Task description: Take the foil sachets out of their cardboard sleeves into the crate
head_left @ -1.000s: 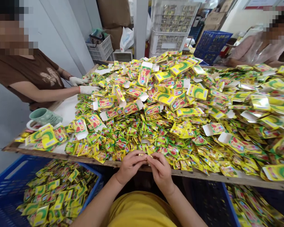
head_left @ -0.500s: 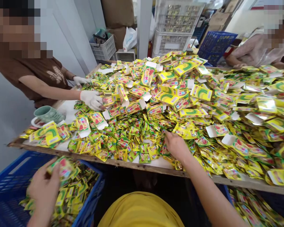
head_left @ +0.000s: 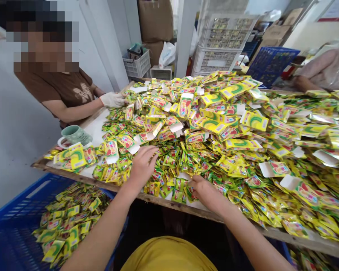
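My left hand (head_left: 142, 162) is over the heap of small sachets (head_left: 172, 158), its fingers stretched out near the open end of a yellow-green carton (head_left: 127, 142). Nothing shows in its grasp. Lower and to the right, my right hand (head_left: 205, 191) reaches into the sachets by the table's front edge. Its fingers are bent together at the tips, and what they hold, if anything, is hidden. Behind both hands rises a pile of flat printed cartons (head_left: 210, 126), several with white flaps standing open.
A blue crate (head_left: 31, 191) with filled cartons (head_left: 75, 235) stands below the table's left front edge. A green mug (head_left: 75, 134) sits at the left corner. Across the left side, a co-worker's gloved hand (head_left: 113, 100) touches the pile. White crates (head_left: 214, 58) are stacked behind.
My left hand has let go of a carton over the blue crate and moved up right to the heap. My right hand has shifted slightly down and left. The view has swung left.
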The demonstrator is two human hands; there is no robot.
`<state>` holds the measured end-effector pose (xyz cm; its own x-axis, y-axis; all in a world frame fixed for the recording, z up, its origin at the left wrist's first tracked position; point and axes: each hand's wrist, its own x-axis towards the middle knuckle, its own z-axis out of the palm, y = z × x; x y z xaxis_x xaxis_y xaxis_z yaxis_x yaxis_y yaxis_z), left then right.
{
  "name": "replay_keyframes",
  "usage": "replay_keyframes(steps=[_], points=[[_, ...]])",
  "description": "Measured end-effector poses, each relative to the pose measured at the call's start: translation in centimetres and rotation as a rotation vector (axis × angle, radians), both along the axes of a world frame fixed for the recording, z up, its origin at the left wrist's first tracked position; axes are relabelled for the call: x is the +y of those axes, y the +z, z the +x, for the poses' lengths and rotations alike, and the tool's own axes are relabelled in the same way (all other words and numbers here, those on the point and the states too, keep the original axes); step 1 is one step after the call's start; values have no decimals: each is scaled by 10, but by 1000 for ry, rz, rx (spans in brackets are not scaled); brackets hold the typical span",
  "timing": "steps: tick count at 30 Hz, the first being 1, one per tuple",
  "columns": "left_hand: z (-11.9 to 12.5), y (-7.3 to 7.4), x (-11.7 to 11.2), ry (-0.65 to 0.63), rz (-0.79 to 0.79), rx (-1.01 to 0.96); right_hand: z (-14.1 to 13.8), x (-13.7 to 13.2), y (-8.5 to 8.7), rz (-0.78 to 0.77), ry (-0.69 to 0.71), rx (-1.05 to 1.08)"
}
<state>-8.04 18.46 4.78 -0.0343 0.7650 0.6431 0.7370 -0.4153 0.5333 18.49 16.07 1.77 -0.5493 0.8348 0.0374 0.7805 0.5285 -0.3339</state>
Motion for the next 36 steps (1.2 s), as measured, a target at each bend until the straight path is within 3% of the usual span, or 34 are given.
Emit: replay_keyframes(steps=[3,5,8,10,14,18,20,23,25,27,30,32,34,36], points=[[7,16,54,200,7,31,3,-15,4,57,106,-85],[2,24,84,279,-150,56,3,-23,5,55,130,-116],[-11,25,112,205,-455,90,6,-27,3,8,125,-63],[-22,18,114,170,-523,106,10,-22,0,-18,69,73],[-47,0,90,260,-496,87,22,-9,-15,-106,-259,533],[-63,-2,75,270,-448,171,22,-8,-30,-423,-562,1016],[-67,3,80,175,-494,310,18,-13,-34,-527,-592,1150],[-72,13,92,37,-586,409,13,-22,-35,-567,-543,1169],[-74,23,92,29,-591,412,12,-27,-35,-561,-524,1172],[-70,36,82,91,-501,374,11,-31,-34,-563,-559,1227],[-46,53,44,124,-151,160,11,-33,-27,-599,-657,1407],[-16,52,11,-24,-12,-6,11,-30,-20,-595,-705,1537],[20,35,-19,-296,-88,-95,11,-26,-15,-539,-737,1611],[53,6,-42,-528,-226,-140,10,-20,-15,-429,-780,1562]])
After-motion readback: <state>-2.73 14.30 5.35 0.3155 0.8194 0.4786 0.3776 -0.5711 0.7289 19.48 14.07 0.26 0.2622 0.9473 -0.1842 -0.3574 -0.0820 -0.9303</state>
